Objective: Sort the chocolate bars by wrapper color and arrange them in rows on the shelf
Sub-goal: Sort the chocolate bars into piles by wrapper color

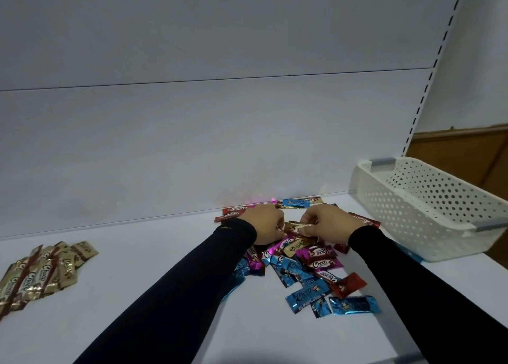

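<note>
Both hands picking gold-wrapped bars out of the mixed pile at the back of the shelf.

The right hand (334, 222) pinches a gold bar (301, 224), long axis roughly left to right; the left hand (265, 224), fingers curled, appears to hold the same bar's other end. The mixed pile (305, 264) lies directly beneath them. The sorted gold group (41, 270) lies well apart to the left, nearer the left hand, with bare shelf (154, 251) between; the white basket (428, 209) bounds the right.
</note>
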Motion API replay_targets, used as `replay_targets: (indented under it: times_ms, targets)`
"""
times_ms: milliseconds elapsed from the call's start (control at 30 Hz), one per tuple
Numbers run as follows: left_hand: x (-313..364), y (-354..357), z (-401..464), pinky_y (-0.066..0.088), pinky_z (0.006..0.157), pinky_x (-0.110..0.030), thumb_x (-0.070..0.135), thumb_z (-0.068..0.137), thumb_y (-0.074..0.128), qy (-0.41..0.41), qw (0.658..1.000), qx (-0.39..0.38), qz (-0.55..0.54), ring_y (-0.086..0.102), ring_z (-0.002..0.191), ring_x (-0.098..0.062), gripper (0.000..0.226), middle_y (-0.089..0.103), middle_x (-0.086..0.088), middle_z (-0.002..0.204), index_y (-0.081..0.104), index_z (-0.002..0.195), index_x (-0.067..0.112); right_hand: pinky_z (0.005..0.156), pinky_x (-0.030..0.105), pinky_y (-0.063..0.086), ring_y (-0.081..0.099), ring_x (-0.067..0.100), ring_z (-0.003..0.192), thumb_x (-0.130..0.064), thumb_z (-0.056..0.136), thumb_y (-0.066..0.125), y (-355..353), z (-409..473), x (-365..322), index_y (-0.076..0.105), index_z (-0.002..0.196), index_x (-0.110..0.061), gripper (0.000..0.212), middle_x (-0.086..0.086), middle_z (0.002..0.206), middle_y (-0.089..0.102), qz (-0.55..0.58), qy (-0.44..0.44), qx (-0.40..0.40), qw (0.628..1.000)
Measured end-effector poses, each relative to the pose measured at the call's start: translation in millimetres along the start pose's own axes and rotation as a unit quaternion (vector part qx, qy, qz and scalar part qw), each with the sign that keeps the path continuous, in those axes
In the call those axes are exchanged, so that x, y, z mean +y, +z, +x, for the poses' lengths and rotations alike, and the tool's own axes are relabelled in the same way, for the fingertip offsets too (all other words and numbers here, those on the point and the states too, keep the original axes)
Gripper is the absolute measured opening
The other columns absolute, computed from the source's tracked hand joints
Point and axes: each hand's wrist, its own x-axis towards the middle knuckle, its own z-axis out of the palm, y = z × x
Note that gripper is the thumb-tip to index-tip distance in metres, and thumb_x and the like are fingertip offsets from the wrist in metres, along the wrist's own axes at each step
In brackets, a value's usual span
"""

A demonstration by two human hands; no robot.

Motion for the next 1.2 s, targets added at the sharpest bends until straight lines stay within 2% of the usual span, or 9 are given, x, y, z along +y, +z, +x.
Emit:
replay_targets:
  times_ms: [133, 300, 400, 533, 633, 733, 867, 1033, 1200]
  targets:
    - [-2, 0, -2, 0.035, 0.063, -0.024, 0.034, 0.096, 0.063, -0.007, 0.998, 0.012, -0.054, 0.048, 0.083, -0.016, 0.018, 0.054, 0.003, 0.091, 0.053, 0.099, 0.019, 0.073, 0.028, 0.044, 0.057, 0.007, 0.081, -0.038, 0.090, 0.067, -3, -7, 11, 0.069, 0.090, -0.024, 0.014, -0.008, 0.089, 0.064, 0.090, -0.003, 0.071, 0.993]
    - [-3, 2, -7, 0.044, 0.080, -0.025, 0.031, 0.093, 0.067, -0.014, 0.988, 0.063, -0.137, 0.056, 0.094, -0.016, 0.024, 0.064, -0.001, 0.110, 0.066, 0.113, 0.016, 0.067, 0.026, 0.046, 0.054, 0.011, 0.068, -0.024, 0.093, 0.065, 0, -22, 16, 0.073, 0.088, -0.016, 0.013, -0.004, 0.073, 0.063, 0.307, 0.028, 0.079, 0.948]
    - [0, 3, -14, 0.042, 0.081, -0.021, 0.022, 0.095, 0.066, -0.028, 0.960, 0.146, -0.237, 0.058, 0.089, -0.011, 0.016, 0.069, 0.001, 0.104, 0.074, 0.106, 0.014, 0.066, 0.027, 0.044, 0.051, 0.013, 0.068, -0.018, 0.094, 0.063, 2, -29, 15, 0.072, 0.091, -0.011, 0.012, 0.000, 0.074, 0.061, 0.384, 0.053, 0.086, 0.918]
    - [5, 4, -23, 0.054, 0.072, -0.019, 0.020, 0.096, 0.064, -0.086, 0.827, 0.259, -0.492, 0.066, 0.080, -0.010, 0.009, 0.072, -0.001, 0.095, 0.073, 0.093, 0.017, 0.065, 0.025, 0.047, 0.057, 0.015, 0.073, -0.011, 0.095, 0.060, 3, -37, -1, 0.069, 0.097, -0.011, 0.010, 0.005, 0.082, 0.064, 0.511, 0.071, 0.071, 0.854]
    - [13, 6, -31, 0.060, 0.068, -0.028, 0.017, 0.101, 0.057, -0.143, 0.698, 0.223, -0.666, 0.070, 0.070, -0.017, 0.011, 0.071, -0.013, 0.099, 0.066, 0.095, 0.014, 0.060, 0.022, 0.047, 0.058, 0.010, 0.064, -0.007, 0.093, 0.060, 2, -43, -17, 0.068, 0.101, -0.008, 0.011, 0.004, 0.078, 0.065, 0.563, 0.049, 0.046, 0.824]
    - [20, 8, -40, 0.059, 0.062, -0.030, 0.014, 0.104, 0.051, -0.175, 0.627, 0.178, -0.738, 0.068, 0.052, -0.013, 0.013, 0.071, -0.011, 0.083, 0.061, 0.102, 0.006, 0.062, 0.025, 0.043, 0.052, 0.012, 0.065, -0.007, 0.092, 0.062, 7, -49, -30, 0.070, 0.099, -0.011, 0.012, 0.002, 0.074, 0.067, 0.524, 0.013, 0.049, 0.850]
    - [22, 10, -48, 0.059, 0.064, -0.030, 0.018, 0.102, 0.057, -0.177, 0.573, 0.125, -0.791, 0.073, 0.069, -0.018, 0.018, 0.076, -0.007, 0.081, 0.067, 0.109, 0.004, 0.061, 0.021, 0.045, 0.057, 0.009, 0.067, -0.013, 0.090, 0.067, 17, -55, -41, 0.072, 0.101, -0.016, 0.013, -0.001, 0.080, 0.071, 0.441, 0.005, 0.075, 0.894]
    - [24, 13, -54, 0.059, 0.067, -0.027, 0.005, 0.093, 0.066, -0.170, 0.573, 0.122, -0.792, 0.070, 0.081, -0.019, 0.015, 0.073, -0.013, 0.095, 0.068, 0.107, -0.001, 0.078, 0.018, 0.050, 0.068, 0.003, 0.087, -0.023, 0.089, 0.070, 24, -59, -49, 0.073, 0.093, -0.029, 0.008, -0.009, 0.093, 0.075, 0.388, -0.030, 0.101, 0.916]
    - [20, 11, -56, 0.060, 0.057, -0.033, 0.001, 0.097, 0.058, -0.191, 0.563, 0.137, -0.792, 0.072, 0.066, -0.019, 0.007, 0.075, -0.011, 0.076, 0.063, 0.102, 0.003, 0.084, 0.024, 0.049, 0.065, 0.008, 0.091, -0.030, 0.092, 0.064, 20, -52, -33, 0.073, 0.104, -0.023, 0.016, -0.010, 0.100, 0.071, 0.286, -0.002, 0.157, 0.945]
